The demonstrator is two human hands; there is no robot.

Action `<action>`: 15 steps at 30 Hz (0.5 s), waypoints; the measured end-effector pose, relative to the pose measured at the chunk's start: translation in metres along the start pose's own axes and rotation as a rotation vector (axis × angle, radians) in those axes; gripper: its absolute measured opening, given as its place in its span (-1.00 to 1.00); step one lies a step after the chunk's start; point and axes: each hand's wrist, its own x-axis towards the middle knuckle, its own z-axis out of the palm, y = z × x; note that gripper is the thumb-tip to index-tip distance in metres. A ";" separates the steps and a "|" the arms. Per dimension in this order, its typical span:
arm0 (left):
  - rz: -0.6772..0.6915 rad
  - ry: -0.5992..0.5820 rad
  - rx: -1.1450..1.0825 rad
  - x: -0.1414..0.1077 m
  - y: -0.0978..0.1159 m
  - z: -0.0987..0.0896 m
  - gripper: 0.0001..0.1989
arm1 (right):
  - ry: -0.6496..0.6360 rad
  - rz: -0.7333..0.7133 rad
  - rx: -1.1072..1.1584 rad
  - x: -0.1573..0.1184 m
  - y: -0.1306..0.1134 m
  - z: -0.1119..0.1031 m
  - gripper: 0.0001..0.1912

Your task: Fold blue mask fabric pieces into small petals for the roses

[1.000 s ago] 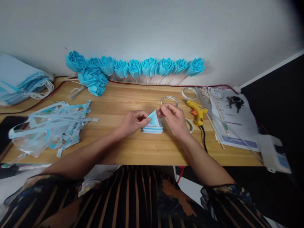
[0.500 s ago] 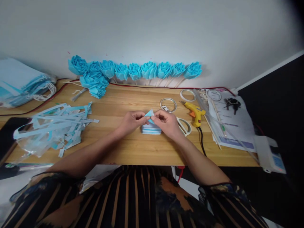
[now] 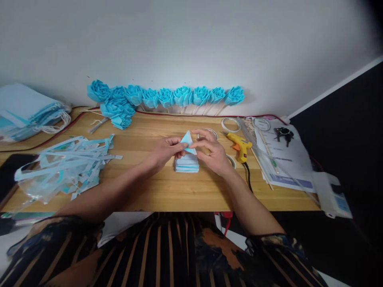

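Note:
My left hand (image 3: 169, 150) is closed, pinching a small folded light-blue triangle (image 3: 186, 140) between thumb and fingers. The piece has white edges and looks like soft sheet material. On its other side, my right hand (image 3: 211, 151) has its fingers spread, with fingertips close to the triangle's right edge; whether they touch it I cannot tell. Just below both hands, a stack of white and blue pieces (image 3: 187, 165) sits on the wooden table (image 3: 155, 191). Scissors (image 3: 231, 160) lie partly hidden behind my right hand, and a tape roll (image 3: 211, 131) is partly covered by its fingers.
Blue flowers (image 3: 182, 95) on sticks line the wall. At left are cut strips (image 3: 74, 159), a phone (image 3: 18, 171) and a bag of blue-white sheets (image 3: 26, 111). A yellow glue gun (image 3: 241, 145), another tape roll (image 3: 231, 124), keys (image 3: 283, 133) and papers (image 3: 295, 159) lie right.
Both hands were pinching the blue piece; now the right hand's fingers have spread off it while the left keeps hold. More of the triangle shows. The view has shifted slightly.

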 end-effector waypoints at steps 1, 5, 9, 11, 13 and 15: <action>0.000 0.007 0.021 0.000 0.000 0.001 -0.70 | 0.001 0.015 0.010 0.000 0.000 0.000 -0.83; 0.046 0.054 0.128 -0.002 0.000 0.004 -0.73 | -0.010 0.100 0.035 0.000 -0.001 0.002 -0.92; 0.129 0.085 0.249 -0.006 -0.002 0.003 -0.72 | -0.014 0.226 0.140 -0.001 -0.002 0.009 -0.91; 0.166 0.100 0.285 -0.008 -0.004 0.002 -0.72 | -0.001 0.302 0.231 -0.002 0.000 0.012 -0.91; 0.196 0.105 0.301 -0.008 -0.006 0.002 -0.72 | 0.015 0.374 0.315 -0.004 0.001 0.015 -0.88; 0.216 0.101 0.303 -0.008 -0.006 0.003 -0.72 | 0.027 0.433 0.359 -0.005 0.002 0.017 -0.83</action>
